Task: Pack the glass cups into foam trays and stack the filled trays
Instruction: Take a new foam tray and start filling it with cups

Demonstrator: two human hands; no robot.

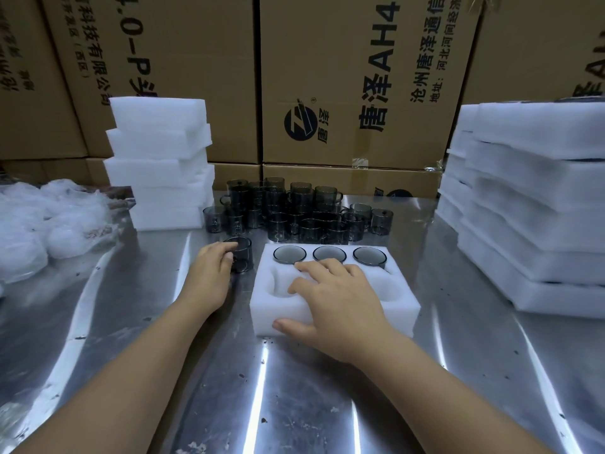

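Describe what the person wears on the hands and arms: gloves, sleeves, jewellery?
Nothing is worn. The left hand and the right hand have no gloves, and no ring, watch or bracelet is visible. The left forearm and the right forearm are uncovered, with no sleeve in view.

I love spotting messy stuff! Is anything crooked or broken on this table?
Yes: the left foam stack is crooked, its layers shifted sideways with edges sticking out. The right foam stack is staggered too. The loose glass cups are piled unevenly, some atop others. No breakage or spill shows.
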